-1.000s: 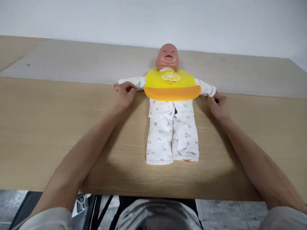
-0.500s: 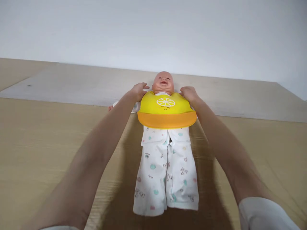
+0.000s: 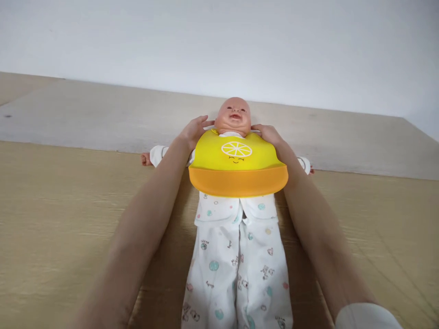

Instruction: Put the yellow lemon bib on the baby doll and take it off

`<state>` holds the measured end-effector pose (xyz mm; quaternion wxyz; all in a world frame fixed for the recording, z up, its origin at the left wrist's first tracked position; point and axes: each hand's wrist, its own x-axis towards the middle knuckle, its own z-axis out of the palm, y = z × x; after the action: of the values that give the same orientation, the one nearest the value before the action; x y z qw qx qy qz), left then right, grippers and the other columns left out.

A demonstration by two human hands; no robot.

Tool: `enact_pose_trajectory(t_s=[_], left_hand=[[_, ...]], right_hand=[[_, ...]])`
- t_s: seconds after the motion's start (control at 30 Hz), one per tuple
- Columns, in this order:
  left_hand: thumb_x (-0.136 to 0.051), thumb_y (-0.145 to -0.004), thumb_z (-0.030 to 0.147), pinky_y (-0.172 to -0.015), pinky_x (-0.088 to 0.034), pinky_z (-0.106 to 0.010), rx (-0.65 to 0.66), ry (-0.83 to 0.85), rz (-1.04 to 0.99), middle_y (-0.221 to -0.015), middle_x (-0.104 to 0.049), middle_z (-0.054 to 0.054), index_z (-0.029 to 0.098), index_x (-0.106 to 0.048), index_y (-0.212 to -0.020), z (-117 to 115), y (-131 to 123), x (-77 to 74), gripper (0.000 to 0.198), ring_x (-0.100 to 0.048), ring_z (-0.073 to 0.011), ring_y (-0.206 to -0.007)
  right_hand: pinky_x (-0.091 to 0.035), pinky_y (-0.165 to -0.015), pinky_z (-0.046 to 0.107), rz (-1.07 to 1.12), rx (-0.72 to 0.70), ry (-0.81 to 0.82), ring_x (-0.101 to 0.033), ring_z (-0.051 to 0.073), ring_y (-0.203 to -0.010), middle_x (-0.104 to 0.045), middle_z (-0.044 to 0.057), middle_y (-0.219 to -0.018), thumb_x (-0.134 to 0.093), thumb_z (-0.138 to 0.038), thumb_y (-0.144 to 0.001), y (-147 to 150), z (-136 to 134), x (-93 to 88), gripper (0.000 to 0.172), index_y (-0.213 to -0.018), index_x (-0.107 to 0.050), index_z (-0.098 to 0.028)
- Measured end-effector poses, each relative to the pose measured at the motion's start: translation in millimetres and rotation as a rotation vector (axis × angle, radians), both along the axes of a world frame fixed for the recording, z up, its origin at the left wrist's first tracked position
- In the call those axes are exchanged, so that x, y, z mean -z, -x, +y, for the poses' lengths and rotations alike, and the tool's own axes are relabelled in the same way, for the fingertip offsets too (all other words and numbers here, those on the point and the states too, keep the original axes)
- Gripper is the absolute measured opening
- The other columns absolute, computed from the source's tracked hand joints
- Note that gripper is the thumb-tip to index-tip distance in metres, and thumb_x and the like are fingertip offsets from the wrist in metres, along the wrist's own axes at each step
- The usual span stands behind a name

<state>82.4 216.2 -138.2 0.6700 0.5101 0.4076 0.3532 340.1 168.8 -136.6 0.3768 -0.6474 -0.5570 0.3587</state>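
Yellow bib (image 3: 238,171) on the doll (image 3: 233,116) appears light and pliable, best held by its neck edges, beside which left hand (image 3: 196,130) and right hand (image 3: 270,134) rest, grip indeterminable.

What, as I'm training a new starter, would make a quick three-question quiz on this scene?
1. Multiple choice: what colour is the lower band of the bib?
a) green
b) orange
c) white

2. True or false: the left hand and the right hand are on opposite sides of the doll.

3. Fill in the blank: the doll lies face ____ on the table.

Key: 1 b, orange; 2 true; 3 up.
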Motion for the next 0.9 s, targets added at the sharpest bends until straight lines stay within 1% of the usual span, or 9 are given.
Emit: enact_pose_trajectory(t_s=[0.1,0.23,0.37,0.43,0.53,0.67,0.8,0.9], left_hand=[[-0.046,-0.088,0.047,-0.087,-0.054,-0.057,-0.010,0.017,-0.002,-0.108,-0.068,-0.019,0.013,-0.057,-0.119,-7,-3,-3.5,0.047,-0.068,-0.0384,-0.101],[-0.046,-0.088,0.044,-0.087,-0.055,-0.055,-0.034,0.106,-0.058,-0.104,-0.071,-0.018,0.012,-0.057,-0.119,-15,-5,-7.3,0.045,-0.070,-0.0368,-0.097],[-0.047,-0.088,0.043,-0.087,-0.056,-0.052,-0.024,0.160,-0.100,-0.100,-0.073,-0.015,0.013,-0.058,-0.120,-22,-5,-6.2,0.045,-0.071,-0.0348,-0.092],[-0.047,-0.088,0.042,-0.085,-0.056,-0.050,-0.040,0.177,-0.104,-0.098,-0.073,-0.014,0.014,-0.058,-0.120,-25,-5,-5.6,0.044,-0.071,-0.0337,-0.088],[-0.047,-0.088,0.041,-0.082,-0.057,-0.048,-0.072,0.202,-0.097,-0.094,-0.074,-0.012,0.015,-0.059,-0.121,-32,-6,-6.0,0.043,-0.071,-0.0324,-0.082],[-0.045,-0.090,0.040,-0.081,-0.057,-0.045,-0.054,0.236,-0.139,-0.089,-0.074,-0.011,0.016,-0.062,-0.116,-44,-5,-6.4,0.040,-0.071,-0.0288,-0.075],[-0.046,-0.090,0.037,-0.080,-0.057,-0.039,-0.009,0.266,-0.201,-0.085,-0.075,-0.009,0.016,-0.065,-0.107,-63,-3,-4.3,0.033,-0.071,-0.0246,-0.072],[-0.049,-0.088,0.037,-0.078,-0.057,-0.038,0.042,0.251,-0.232,-0.080,-0.076,-0.008,0.017,-0.067,-0.099,-84,-2,-2.8,0.029,-0.071,-0.0256,-0.072]], right_hand=[[-0.045,-0.068,0.024,0.076,-0.021,0.059,-0.061,0.015,-0.077,-0.068,0.003,-0.090,-0.052,-0.032,-0.083,1,-2,-1.5,0.025,-0.091,-0.070,-0.016],[-0.043,-0.063,0.024,0.130,-0.002,0.087,-0.057,0.014,-0.070,-0.067,0.003,-0.085,-0.054,-0.035,-0.081,3,-4,-1.0,0.026,-0.088,-0.068,-0.015],[-0.043,-0.064,0.024,0.117,-0.001,0.072,-0.059,0.016,-0.076,-0.069,0.005,-0.088,-0.055,-0.036,-0.080,5,-6,1.0,0.026,-0.086,-0.068,-0.015],[-0.043,-0.065,0.024,0.090,-0.002,0.066,-0.060,0.016,-0.079,-0.069,0.004,-0.088,-0.055,-0.036,-0.080,5,-7,2.3,0.025,-0.085,-0.068,-0.016],[-0.042,-0.066,0.023,0.019,-0.044,0.010,-0.058,0.015,-0.079,-0.068,0.004,-0.088,-0.053,-0.037,-0.081,7,-14,3.3,0.027,-0.083,-0.069,-0.015],[-0.041,-0.069,0.022,-0.061,-0.072,-0.041,-0.055,0.014,-0.080,-0.068,0.005,-0.089,-0.049,-0.038,-0.080,13,-34,2.0,0.031,-0.081,-0.068,-0.014],[-0.041,-0.066,0.021,0.039,-0.012,-0.013,-0.055,0.014,-0.080,-0.068,0.004,-0.087,-0.049,-0.042,-0.077,19,-61,1.5,0.033,-0.080,-0.067,-0.013],[-0.043,-0.067,0.021,0.125,0.014,0.011,-0.057,0.015,-0.080,-0.069,0.004,-0.090,-0.050,-0.044,-0.073,24,-84,-1.4,0.035,-0.080,-0.066,-0.014]])
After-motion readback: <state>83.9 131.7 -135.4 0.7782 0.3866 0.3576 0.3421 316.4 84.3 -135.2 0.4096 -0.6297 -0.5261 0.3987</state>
